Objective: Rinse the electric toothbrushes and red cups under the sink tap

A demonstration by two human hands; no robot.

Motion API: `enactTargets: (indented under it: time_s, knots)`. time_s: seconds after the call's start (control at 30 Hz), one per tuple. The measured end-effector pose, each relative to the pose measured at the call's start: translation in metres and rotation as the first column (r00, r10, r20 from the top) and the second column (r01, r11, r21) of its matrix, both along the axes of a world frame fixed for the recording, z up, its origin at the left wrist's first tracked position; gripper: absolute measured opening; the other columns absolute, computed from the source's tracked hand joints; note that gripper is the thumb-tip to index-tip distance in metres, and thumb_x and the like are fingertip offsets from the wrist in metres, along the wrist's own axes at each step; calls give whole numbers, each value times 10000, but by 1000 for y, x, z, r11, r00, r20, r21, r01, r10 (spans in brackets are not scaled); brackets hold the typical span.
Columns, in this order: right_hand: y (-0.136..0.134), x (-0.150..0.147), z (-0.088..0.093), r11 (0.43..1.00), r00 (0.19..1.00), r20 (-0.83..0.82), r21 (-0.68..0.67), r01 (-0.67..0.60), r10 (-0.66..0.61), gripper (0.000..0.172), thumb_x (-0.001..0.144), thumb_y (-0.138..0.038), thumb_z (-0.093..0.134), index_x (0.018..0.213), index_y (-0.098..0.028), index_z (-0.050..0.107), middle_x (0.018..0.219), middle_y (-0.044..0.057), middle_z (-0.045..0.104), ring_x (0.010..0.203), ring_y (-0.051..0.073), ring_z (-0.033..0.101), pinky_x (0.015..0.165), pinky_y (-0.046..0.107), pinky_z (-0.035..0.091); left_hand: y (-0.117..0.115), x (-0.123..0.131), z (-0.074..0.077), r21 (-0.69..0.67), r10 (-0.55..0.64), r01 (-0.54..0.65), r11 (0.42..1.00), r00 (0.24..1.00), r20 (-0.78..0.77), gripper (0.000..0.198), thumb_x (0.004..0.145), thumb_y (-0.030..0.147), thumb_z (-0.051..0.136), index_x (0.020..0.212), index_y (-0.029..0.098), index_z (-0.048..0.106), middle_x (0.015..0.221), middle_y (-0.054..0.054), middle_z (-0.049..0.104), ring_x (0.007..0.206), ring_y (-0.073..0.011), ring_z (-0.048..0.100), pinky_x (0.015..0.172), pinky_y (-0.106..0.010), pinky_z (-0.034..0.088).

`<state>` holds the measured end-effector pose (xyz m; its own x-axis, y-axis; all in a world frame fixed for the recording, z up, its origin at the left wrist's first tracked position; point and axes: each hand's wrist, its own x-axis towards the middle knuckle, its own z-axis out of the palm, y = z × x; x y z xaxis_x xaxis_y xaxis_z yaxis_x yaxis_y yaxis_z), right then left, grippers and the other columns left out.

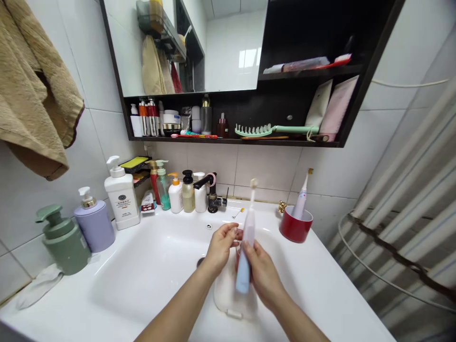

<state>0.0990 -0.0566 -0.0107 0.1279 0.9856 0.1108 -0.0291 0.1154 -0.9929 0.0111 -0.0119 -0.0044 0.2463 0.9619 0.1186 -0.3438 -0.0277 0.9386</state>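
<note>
My right hand (265, 273) is wrapped round an electric toothbrush (250, 228), white above and blue at its lower end, held upright with the brush head on top. Beside it on the left is my left hand (221, 243), its fingers curled in close to the toothbrush. Whatever those fingers may hold is hidden. Between the hands, mostly covered, shows a bit of something red (237, 259). Below them a whitish translucent case or tray (223, 297) lies in the right part of the white sink (142, 256).
A red cup (295, 230) with another electric toothbrush (301, 199) stands at the right rear. Behind the sink is a black faucet (212, 194). Several pump bottles, among them a purple one (95, 227), line the left and back. A dark mirror cabinet (228, 141) hangs above.
</note>
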Motion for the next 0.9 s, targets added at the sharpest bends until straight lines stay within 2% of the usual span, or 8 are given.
enactTargets:
  time_s: [0.07, 0.17, 0.3, 0.43, 0.53, 0.63, 0.77, 0.9]
  knots:
    - [18, 12, 8, 982, 988, 58, 133, 135, -144, 299, 645, -432, 391, 783, -175, 453, 600, -14, 497, 512, 107, 450, 464, 216, 362, 0, 1, -4, 63, 86, -80, 995, 992, -91, 234, 638, 295, 454, 806, 132, 461, 750, -45, 536, 673, -114, 507, 614, -243, 381]
    - [44, 27, 11, 964, 973, 111, 197, 178, -203, 291, 650, -404, 391, 849, -193, 416, 666, -18, 496, 535, 105, 465, 494, 225, 383, 1, 3, -15, 238, 196, -132, 962, 942, -271, 177, 634, 227, 444, 787, 141, 467, 770, -46, 530, 724, -121, 494, 653, -250, 375]
    - [59, 36, -5, 967, 946, 245, 196, 164, -210, 272, 660, -388, 370, 810, -173, 443, 604, -15, 515, 512, 120, 485, 481, 244, 384, -3, 7, -31, 489, 292, 33, 872, 767, -572, 183, 599, 137, 438, 770, 171, 493, 787, -24, 525, 748, -126, 468, 691, -267, 358]
    - [58, 40, -25, 970, 883, 414, 183, 159, -222, 225, 667, -355, 394, 679, -161, 508, 657, 20, 550, 631, 139, 504, 567, 261, 385, -6, 10, -45, 577, 384, 259, 775, 531, -755, 223, 566, 103, 448, 770, 174, 503, 795, -24, 520, 768, -149, 444, 722, -297, 337]
    - [56, 43, -32, 971, 827, 511, 160, 176, -234, 200, 697, -303, 411, 749, -143, 518, 811, 36, 538, 742, 131, 491, 648, 292, 382, -3, 13, -51, 575, 427, 392, 718, 404, -809, 193, 570, 101, 442, 741, 161, 506, 815, -39, 515, 788, -163, 436, 733, -302, 330]
    - [55, 47, -37, 973, 784, 576, 121, 198, -232, 227, 727, -274, 393, 889, -135, 472, 913, 37, 503, 788, 130, 486, 677, 334, 389, 2, 19, -53, 538, 435, 458, 708, 317, -843, 146, 600, 95, 399, 687, 160, 497, 808, -44, 515, 797, -159, 438, 718, -282, 345]
    - [54, 54, -37, 969, 752, 617, 79, 236, -233, 241, 729, -273, 391, 913, -135, 463, 929, 39, 499, 804, 137, 486, 685, 344, 393, 6, 28, -50, 541, 462, 475, 694, 283, -841, 153, 627, 91, 361, 692, 167, 477, 855, -39, 517, 830, -142, 437, 720, -264, 354]
    - [60, 65, -20, 949, 741, 604, 88, 303, -293, 248, 730, -303, 377, 873, -132, 486, 875, 41, 525, 798, 142, 491, 689, 342, 386, 16, 40, -34, 598, 552, 503, 624, 258, -793, 132, 659, 148, 343, 670, 175, 471, 894, -46, 516, 852, -152, 441, 715, -271, 365]
